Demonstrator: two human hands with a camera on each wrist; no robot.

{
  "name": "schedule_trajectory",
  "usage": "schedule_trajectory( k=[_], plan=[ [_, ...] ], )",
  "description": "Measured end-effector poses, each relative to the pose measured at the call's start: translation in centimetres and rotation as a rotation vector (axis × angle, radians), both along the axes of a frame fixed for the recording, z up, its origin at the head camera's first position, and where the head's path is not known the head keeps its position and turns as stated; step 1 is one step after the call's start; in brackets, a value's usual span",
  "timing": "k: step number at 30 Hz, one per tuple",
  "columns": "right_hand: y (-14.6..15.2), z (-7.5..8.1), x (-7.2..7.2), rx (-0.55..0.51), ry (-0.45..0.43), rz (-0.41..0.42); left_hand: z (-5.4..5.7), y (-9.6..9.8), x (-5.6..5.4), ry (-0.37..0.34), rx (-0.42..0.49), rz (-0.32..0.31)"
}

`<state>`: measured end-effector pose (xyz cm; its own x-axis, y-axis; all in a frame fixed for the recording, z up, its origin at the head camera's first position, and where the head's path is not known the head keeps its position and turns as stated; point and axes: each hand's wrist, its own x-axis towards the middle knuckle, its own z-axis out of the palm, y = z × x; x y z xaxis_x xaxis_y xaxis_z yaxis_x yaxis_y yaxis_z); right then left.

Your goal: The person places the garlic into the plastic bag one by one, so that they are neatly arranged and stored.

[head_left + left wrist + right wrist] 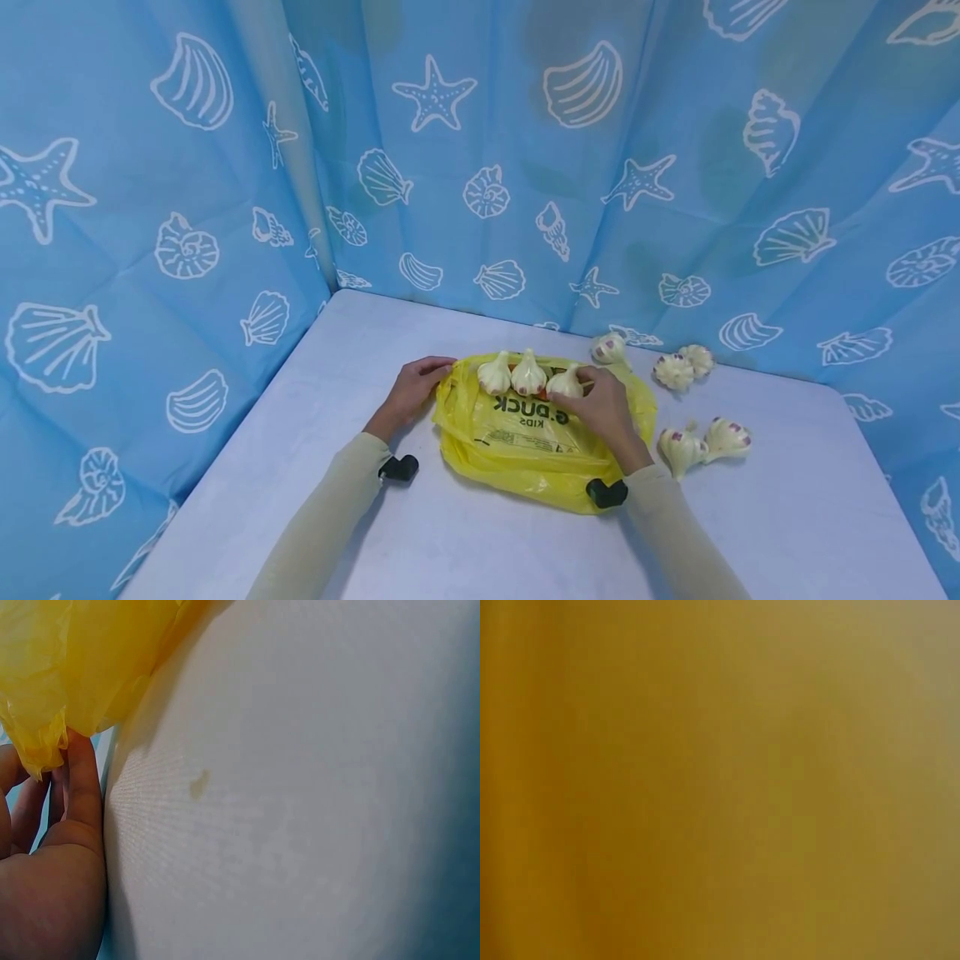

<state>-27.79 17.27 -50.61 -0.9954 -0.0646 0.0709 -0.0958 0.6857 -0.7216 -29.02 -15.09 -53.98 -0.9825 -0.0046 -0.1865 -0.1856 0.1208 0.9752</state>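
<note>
A yellow plastic bag [517,479] with dark printing lies flat on the table. On its upper part sit two garlic bulbs side by side, a left bulb [493,376] and a middle bulb [528,377]. Just right of them, my right hand [606,410] holds a third garlic bulb [564,382] between thumb and fingers, down at the bag's surface. At the bag's left edge, my left hand [409,395] pinches the plastic; the left wrist view shows the crumpled bag edge [45,739] between thumb and fingers. Yellow blur fills the right wrist view, hiding the right hand there.
More garlic lies to the right: one bulb [611,349] by the bag's back right edge, a pair [673,372] farther back, and another pair [681,450] beside the right forearm. A blue shell-patterned curtain [465,125] stands around the white table [810,500].
</note>
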Motion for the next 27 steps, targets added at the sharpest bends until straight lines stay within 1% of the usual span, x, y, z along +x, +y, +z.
schedule_trajectory(
  k=[9,19,27],
  plan=[
    [-0.16,0.01,0.27,0.002,0.004,-0.024,0.17,0.12,0.12,0.006,-0.009,-0.001],
    [0.06,-0.61,0.14,0.016,0.03,-0.017,0.03,0.13,0.27,-0.004,-0.004,0.002],
    [0.07,-0.43,0.09,0.033,0.057,-0.002,0.24,0.15,0.29,-0.001,0.016,0.001]
  ],
)
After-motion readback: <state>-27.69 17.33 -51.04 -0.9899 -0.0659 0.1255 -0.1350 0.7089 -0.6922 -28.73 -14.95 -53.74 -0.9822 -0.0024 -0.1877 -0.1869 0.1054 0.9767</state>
